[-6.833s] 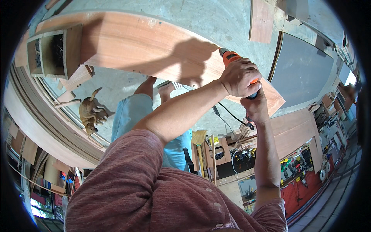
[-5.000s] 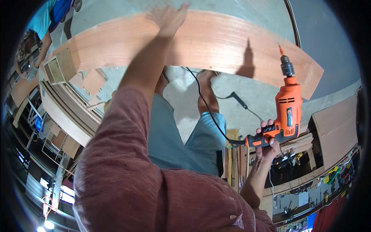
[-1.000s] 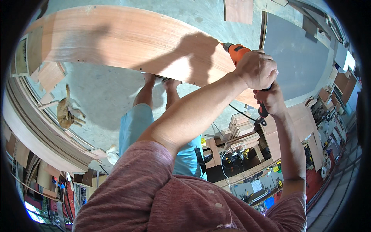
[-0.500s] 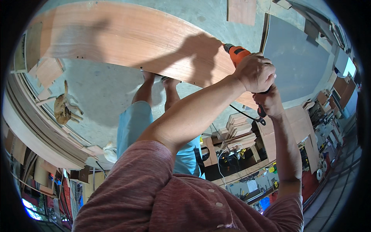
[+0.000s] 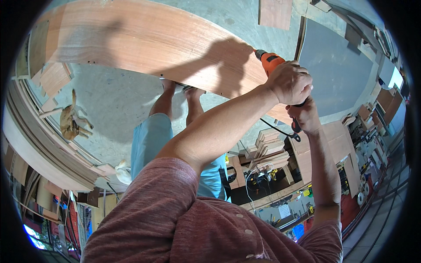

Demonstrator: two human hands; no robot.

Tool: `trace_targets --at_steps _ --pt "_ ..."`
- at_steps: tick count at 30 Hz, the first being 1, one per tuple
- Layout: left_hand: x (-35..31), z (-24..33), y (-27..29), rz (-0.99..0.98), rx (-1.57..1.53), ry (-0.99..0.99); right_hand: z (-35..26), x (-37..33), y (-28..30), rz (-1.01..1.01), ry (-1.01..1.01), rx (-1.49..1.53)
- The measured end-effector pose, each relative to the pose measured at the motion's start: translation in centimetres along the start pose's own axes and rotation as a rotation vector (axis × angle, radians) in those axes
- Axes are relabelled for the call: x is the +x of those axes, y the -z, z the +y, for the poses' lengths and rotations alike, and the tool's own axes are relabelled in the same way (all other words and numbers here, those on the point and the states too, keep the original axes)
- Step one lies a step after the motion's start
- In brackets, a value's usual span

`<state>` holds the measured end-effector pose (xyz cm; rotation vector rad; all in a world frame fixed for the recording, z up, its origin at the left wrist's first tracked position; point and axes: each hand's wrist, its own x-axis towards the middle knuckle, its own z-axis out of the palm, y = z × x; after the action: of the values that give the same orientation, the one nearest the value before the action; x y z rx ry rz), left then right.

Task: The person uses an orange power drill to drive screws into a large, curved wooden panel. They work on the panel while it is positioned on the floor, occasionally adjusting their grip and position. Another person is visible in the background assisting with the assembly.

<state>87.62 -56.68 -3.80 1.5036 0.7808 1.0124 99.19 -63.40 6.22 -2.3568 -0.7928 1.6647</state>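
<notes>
An orange corded power drill (image 5: 272, 64) points at the far edge of a long plywood panel (image 5: 171, 41), its front end close to that edge; I cannot tell if the tip touches. My left hand (image 5: 290, 82) is closed over the rear of the drill's body, its arm crossing in front of me. Just below, my right hand (image 5: 304, 115) is wrapped round the drill's handle. From the handle's bottom hangs the black cord (image 5: 280, 128). Small dark screw heads or holes run along the panel's near edge. Shadows of my arms and the drill fall across the wood.
My feet stand by the panel's near edge. A brown dog (image 5: 70, 122) lies on the concrete floor at left, and a white animal (image 5: 123, 172) is partly hidden beside my leg. A grey sheet (image 5: 335, 70) lies at right. Stacked wood pieces (image 5: 269, 147) sit nearer me.
</notes>
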Motion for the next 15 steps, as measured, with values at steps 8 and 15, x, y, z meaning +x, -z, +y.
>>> trace_targets --at_steps 8,15 --pt "-0.2 -0.1 -0.1 -0.018 0.000 0.005 0.6 0.0 0.0 -0.004 0.016 -0.004" --pt "0.0 -0.2 -0.7 0.004 0.017 0.003 -0.3 -0.3 -0.5 0.014 -0.010 0.003"
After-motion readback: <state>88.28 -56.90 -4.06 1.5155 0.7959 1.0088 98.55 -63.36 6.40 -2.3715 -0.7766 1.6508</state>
